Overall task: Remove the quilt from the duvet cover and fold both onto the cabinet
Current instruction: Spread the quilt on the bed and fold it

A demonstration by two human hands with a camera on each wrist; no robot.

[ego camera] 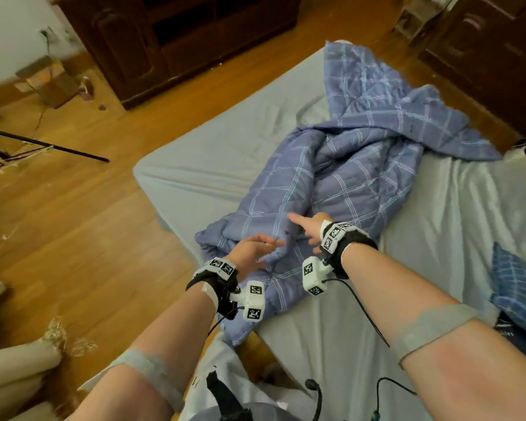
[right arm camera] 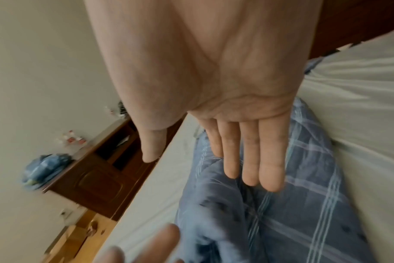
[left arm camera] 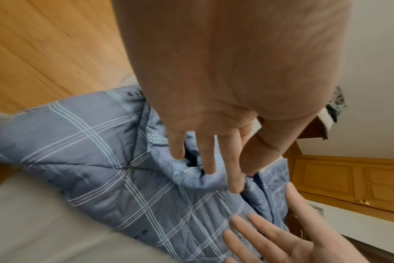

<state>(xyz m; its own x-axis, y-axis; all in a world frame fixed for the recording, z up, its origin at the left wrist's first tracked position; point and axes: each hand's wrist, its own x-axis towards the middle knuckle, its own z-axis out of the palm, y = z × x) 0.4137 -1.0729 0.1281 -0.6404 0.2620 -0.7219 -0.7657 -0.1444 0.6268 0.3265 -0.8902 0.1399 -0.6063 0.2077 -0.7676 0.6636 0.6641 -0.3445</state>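
A: Item one, bed [ego camera: 195, 177], grey sheet. What lies on it?

B: Blue plaid bedding [ego camera: 346, 177], rumpled lengthwise, its end at the near-left corner; quilt and cover not told apart.

A: Hands?

B: Left hand [ego camera: 252, 250], right hand [ego camera: 308, 227]: fingers straight, grasping nothing, over that end.

A: Step?

B: Likely seeking the cover's opening; next needs a pinch on its hem

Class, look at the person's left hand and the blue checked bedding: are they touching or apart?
Touching. In the left wrist view the left hand's straight fingers press into a rolled fold of the blue checked bedding.
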